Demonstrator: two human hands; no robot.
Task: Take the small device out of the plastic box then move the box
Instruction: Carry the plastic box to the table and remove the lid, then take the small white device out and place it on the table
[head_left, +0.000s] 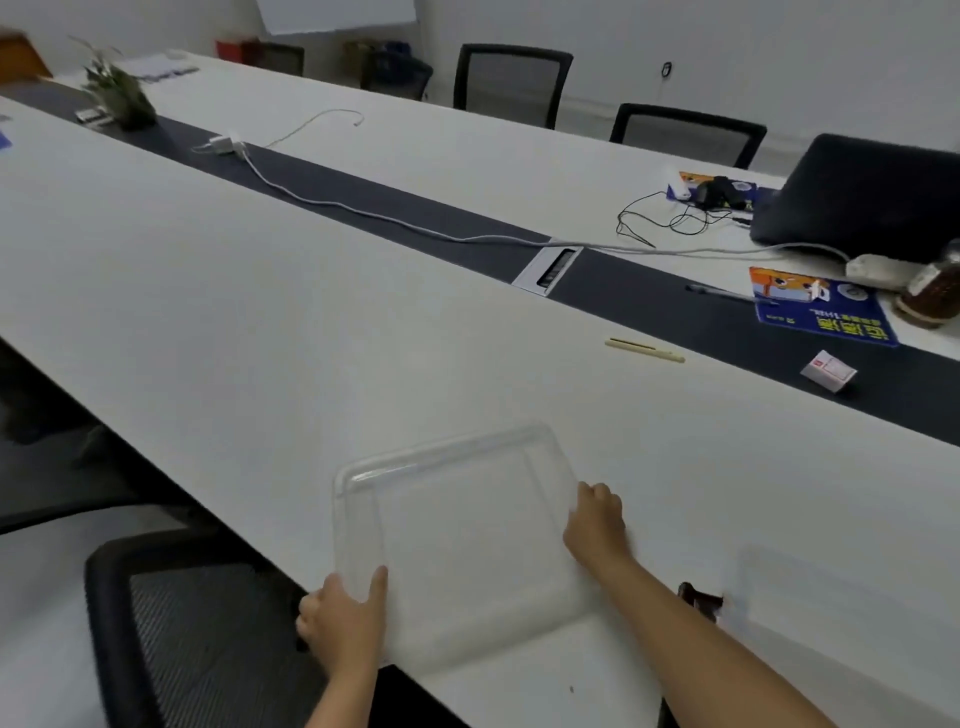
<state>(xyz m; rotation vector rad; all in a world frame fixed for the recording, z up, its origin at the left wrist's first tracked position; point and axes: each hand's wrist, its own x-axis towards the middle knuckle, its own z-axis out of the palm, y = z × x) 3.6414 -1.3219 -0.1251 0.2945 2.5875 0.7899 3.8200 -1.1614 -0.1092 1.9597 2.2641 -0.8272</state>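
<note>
Two hands are holding one clear plastic box (462, 540) at the near edge of the white worktop (218, 322): the left hand (345, 621) is gripping its near left corner and the right hand (595, 522) its right side. One small dark device (700, 600) is lying just right of the box. Three black chairs (511, 83) are standing around the long worktop in a white-walled room.

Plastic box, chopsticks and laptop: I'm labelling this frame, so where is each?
plastic box (457, 540), head view, on its clear bottom.
chopsticks (644, 349), head view, mid-length of the pair.
laptop (862, 197), head view, on its dark lid.
</note>
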